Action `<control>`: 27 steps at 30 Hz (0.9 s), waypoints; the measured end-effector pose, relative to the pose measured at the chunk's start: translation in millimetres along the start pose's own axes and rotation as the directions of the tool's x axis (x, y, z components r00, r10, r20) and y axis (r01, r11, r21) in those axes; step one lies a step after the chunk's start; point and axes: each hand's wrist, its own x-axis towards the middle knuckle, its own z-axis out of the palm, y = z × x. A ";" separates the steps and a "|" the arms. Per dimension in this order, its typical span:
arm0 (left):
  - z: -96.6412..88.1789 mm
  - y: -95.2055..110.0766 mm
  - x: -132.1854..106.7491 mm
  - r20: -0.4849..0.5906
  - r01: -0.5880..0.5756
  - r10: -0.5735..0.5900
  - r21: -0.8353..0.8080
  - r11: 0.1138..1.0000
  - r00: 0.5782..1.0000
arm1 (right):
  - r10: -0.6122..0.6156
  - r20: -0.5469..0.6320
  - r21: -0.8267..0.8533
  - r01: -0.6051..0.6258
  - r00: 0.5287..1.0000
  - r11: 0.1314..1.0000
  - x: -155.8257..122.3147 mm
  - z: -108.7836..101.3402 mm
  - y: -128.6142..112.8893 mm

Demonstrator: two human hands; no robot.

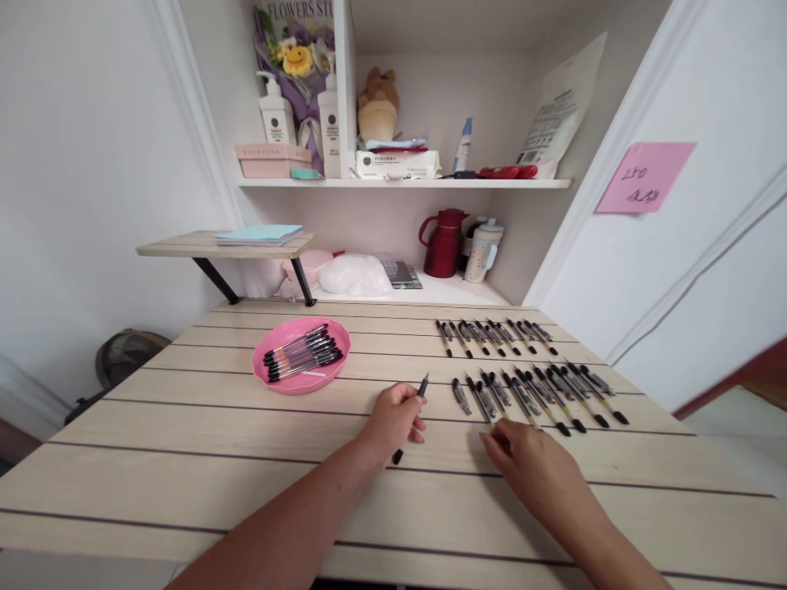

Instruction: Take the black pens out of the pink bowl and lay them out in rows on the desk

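My left hand (393, 418) is closed round a black pen (421, 388) held upright over the wooden table (184, 442), its tip up and its end showing below my fist. My right hand (529, 463) lies low on the table with fingers stretched toward the near end of a row of black pens (534, 393). A second row of pens (495, 334) lies farther back. A pink dish (301, 354) with several more black pens stands to the left of my left hand.
A small raised shelf (227, 242) with a blue notebook stands at the table's back left. Behind it are a red jug (443, 242), a cup and a white bag. Above, a wall shelf carries bottles and boxes. A pink note (643, 176) hangs on the right wall.
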 end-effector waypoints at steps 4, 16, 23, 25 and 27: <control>6.7 4.4 9.7 -0.014 -0.039 0.042 0.176 0.984 0.999 | -0.046 -0.025 0.114 0.048 0.999 0.992 -34.4 10.8 0.6; 52.2 10.1 67.1 -0.053 0.095 -0.080 0.657 0.748 0.995 | -0.151 -0.250 0.183 0.199 0.956 0.963 -56.3 29.1 0.9; 50.3 8.2 67.3 -0.066 0.052 -0.006 0.706 0.706 0.998 | -0.157 -0.263 0.173 0.207 0.952 0.963 -56.3 31.3 1.9; 49.9 8.3 65.1 -0.071 0.040 0.015 0.706 0.707 0.997 | -0.162 -0.269 0.172 0.212 0.950 0.962 -56.5 31.7 2.0; 50.3 7.8 62.7 -0.071 0.029 0.031 0.707 0.707 0.997 | -0.161 -0.270 0.164 0.210 0.949 0.964 -56.9 32.3 2.0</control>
